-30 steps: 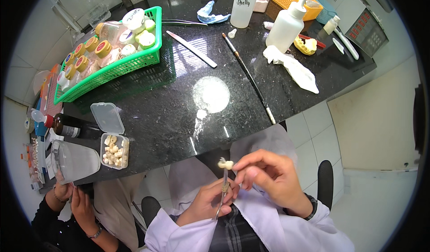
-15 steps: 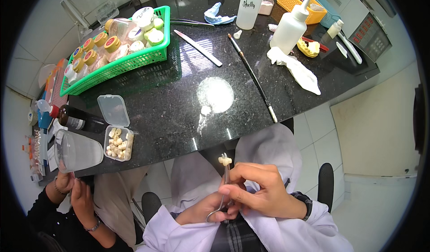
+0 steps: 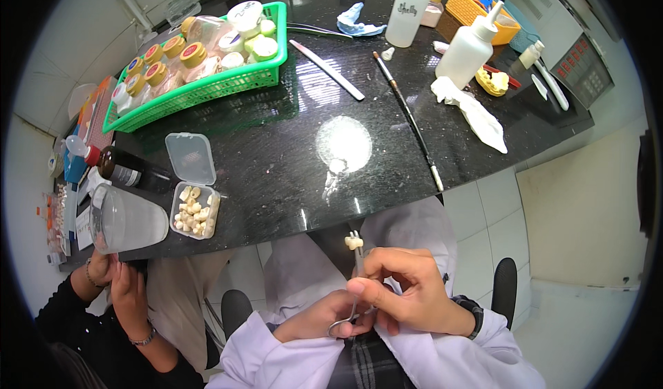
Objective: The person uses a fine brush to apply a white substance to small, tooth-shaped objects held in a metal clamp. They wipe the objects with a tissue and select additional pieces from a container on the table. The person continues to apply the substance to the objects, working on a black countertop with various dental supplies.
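A steel hemostat (image 3: 360,263) stands tip-up over my lap, just off the table's front edge. Its jaws carry a small cream-coloured dental crown piece (image 3: 354,242), with the two thin tips poking out above it. My left hand (image 3: 318,316) is closed around the ring handles, and one ring shows below its fingers. From the right, my right hand (image 3: 404,289) pinches the hemostat's shaft between thumb and forefinger; the exact contact is partly hidden.
An open clear box (image 3: 197,213) holds several tooth-coloured pieces beside a clear cup (image 3: 131,218). Another person's hands (image 3: 124,285) are below the cup. Further back are a green basket of jars (image 3: 200,85), a brush (image 3: 409,119), white bottles (image 3: 466,54) and a crumpled tissue (image 3: 476,116).
The view has shifted slightly, so the table things appear further right. Both hands keep hold of the hemostat, and the crown piece stays in its jaws.
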Available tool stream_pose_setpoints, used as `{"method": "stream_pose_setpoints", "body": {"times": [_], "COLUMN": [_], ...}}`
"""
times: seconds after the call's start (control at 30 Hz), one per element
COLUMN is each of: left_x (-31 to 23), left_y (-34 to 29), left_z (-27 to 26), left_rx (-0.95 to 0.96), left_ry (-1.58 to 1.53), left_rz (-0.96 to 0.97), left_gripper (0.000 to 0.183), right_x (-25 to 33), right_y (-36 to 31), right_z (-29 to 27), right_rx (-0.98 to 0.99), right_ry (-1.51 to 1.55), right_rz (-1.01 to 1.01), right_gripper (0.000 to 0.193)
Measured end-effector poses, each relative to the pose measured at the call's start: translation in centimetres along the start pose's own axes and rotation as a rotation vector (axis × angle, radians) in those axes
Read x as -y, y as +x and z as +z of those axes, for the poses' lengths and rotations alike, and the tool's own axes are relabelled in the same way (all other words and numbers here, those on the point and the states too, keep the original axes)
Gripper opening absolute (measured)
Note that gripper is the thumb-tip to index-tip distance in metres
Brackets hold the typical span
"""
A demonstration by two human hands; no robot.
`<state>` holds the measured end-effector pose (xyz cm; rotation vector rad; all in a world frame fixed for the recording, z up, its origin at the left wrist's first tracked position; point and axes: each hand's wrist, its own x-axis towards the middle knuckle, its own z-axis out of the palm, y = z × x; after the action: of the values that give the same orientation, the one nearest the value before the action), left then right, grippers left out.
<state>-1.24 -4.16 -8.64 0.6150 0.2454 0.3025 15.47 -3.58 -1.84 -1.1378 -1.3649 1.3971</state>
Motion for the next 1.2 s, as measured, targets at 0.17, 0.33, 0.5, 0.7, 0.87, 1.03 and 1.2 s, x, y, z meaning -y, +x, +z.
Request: {"method": "stream_pose_setpoints", "body": {"times": [0.17, 0.33, 0.5, 0.7, 0.87, 1.03, 1.2], "left_x": [0.7, 1.3, 1.2, 1.2, 1.5, -0.1, -0.2], "left_y": [-0.5, -0.8, -0.7, -0.7, -0.7, -1.0, -1.7], "left_z": [-0.6, -1.2, -1.7, -1.9, -2.5, -0.4, 0.2], "left_rx": [-0.024, -0.11, 0.039, 0.078, 0.065, -0.116, -0.182], "left_ry": [0.04, 0.103, 0.031, -0.003, -0.045, 0.346, 0.539], "left_rz": [0.068, 0.132, 0.106, 0.105, 0.079, 0.23, 0.332], "left_gripper": [0.079, 0.072, 0.071, 0.075, 0.078, 0.068, 0.051], "right_x": [0.6, 0.8, 1.2, 1.0, 0.3, 0.2, 0.0], "right_y": [0.3, 0.4, 0.6, 0.4, 0.0, 1.1, 1.3], "right_z": [-0.1, -0.3, -0.2, -0.4, -0.5, -0.1, 0.1], "right_rx": [0.054, 0.062, 0.098, 0.092, 0.02, 0.012, 0.068], "right_ry": [-0.092, -0.101, -0.116, -0.076, -0.054, -0.322, -0.333], "right_rz": [-0.06, -0.047, -0.087, -0.096, -0.105, -0.286, -0.289], "right_gripper": [0.016, 0.015, 0.013, 0.014, 0.012, 0.013, 0.015]}}
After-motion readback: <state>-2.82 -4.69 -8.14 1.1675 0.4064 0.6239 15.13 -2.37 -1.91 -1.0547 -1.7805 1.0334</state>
